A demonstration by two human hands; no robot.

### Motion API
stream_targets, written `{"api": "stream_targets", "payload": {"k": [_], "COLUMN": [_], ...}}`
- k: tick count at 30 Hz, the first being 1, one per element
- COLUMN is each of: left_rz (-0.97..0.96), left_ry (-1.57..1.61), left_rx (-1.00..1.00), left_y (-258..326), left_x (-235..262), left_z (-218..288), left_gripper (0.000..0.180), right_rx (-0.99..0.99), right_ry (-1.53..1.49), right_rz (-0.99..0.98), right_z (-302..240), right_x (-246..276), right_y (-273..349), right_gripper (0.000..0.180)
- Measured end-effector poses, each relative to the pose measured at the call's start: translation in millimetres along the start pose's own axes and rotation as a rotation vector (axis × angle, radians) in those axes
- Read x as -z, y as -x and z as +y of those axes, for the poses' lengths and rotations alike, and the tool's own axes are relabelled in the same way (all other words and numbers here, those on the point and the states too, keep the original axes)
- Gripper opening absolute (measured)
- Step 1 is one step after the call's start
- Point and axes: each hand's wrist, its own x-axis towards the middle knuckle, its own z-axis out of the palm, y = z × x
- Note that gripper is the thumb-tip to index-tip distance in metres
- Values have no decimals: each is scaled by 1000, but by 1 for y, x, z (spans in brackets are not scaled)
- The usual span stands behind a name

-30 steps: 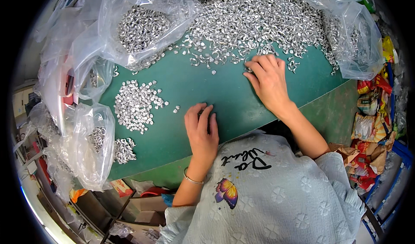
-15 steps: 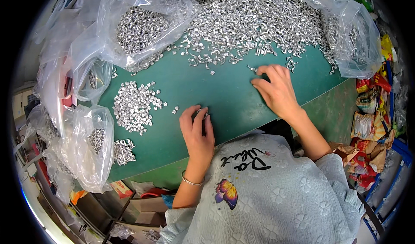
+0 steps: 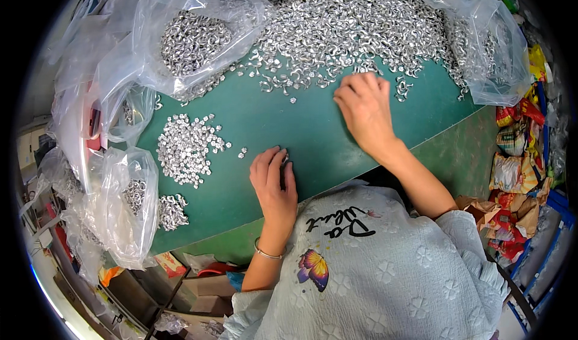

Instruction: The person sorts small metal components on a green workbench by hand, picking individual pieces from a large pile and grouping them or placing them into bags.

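My left hand (image 3: 274, 180) rests low over the green table (image 3: 259, 117) with its fingers curled. A small shiny metal piece (image 3: 285, 158) shows between its thumb and fingers; its exact shape is mostly hidden. At the near edge of a large heap of curved silver metal pieces (image 3: 361, 27), my right hand (image 3: 366, 111) reaches down with bent fingers. Its fingertips are hidden and slightly blurred, so what they touch cannot be made out. To the left lies a pile of small flower-shaped metal pieces (image 3: 186, 150), with a couple of loose ones (image 3: 242, 153) beside it.
Clear plastic bags of metal pieces stand at the back left (image 3: 195, 42), back right (image 3: 497, 63) and near left (image 3: 123, 204). A smaller metal cluster (image 3: 173, 212) lies by the near-left bag. Colourful packages (image 3: 512, 174) are stacked beyond the table's right side.
My right hand has moved away from me and slightly left, up to the edge of the large heap. My left hand has stayed nearly in place with its fingers curled.
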Motion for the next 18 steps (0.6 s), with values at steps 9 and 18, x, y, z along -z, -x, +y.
{"api": "stream_targets", "payload": {"k": [9,18], "left_rz": [-12,-74], "left_ry": [85,219], "left_rx": [32,13], "left_y": [3,6], "left_x": [-4,-12], "left_z": [-3,7], "left_gripper": [29,47], "right_rx": [6,196], "right_ry": [-224,-255], "right_rz": [47,-97], "right_z": [-29,-51], "right_x": [9,-13], "right_y": [12,22], "right_gripper": [21,16]}}
